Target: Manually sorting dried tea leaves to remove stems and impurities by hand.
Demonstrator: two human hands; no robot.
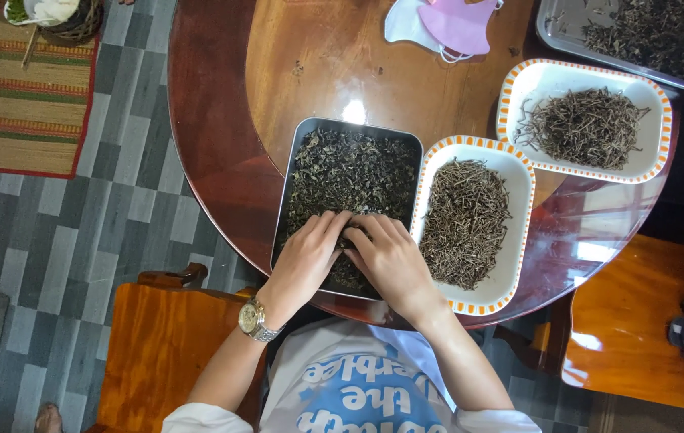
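1. A round brown table [222,120] fills the middle of the room. It is shiny, and light bounces off the top.
2. A dark metal tray [303,152] sits at the near edge of the table. It is full of dried dark leaves [350,172].
3. The left hand [303,261] and the right hand [390,261] both lie in the near part of the metal tray, side by side, touching the leaves. The fingers are bent down into the pile (I cannot tell if either grip is pinching anything).
4. Just right of the metal tray is a white dish [518,232] with an orange rim, holding thin dried stems [464,220].
5. A second dish like it [546,76] sits farther right and farther away.
6. Beyond the metal tray lie pink and white face masks [446,24].
7. Left of the table, the floor [117,208] has grey striped tiles, and a woven mat [25,112] lies on it.
8. Orange wooden chairs [157,345] stand beside the table.
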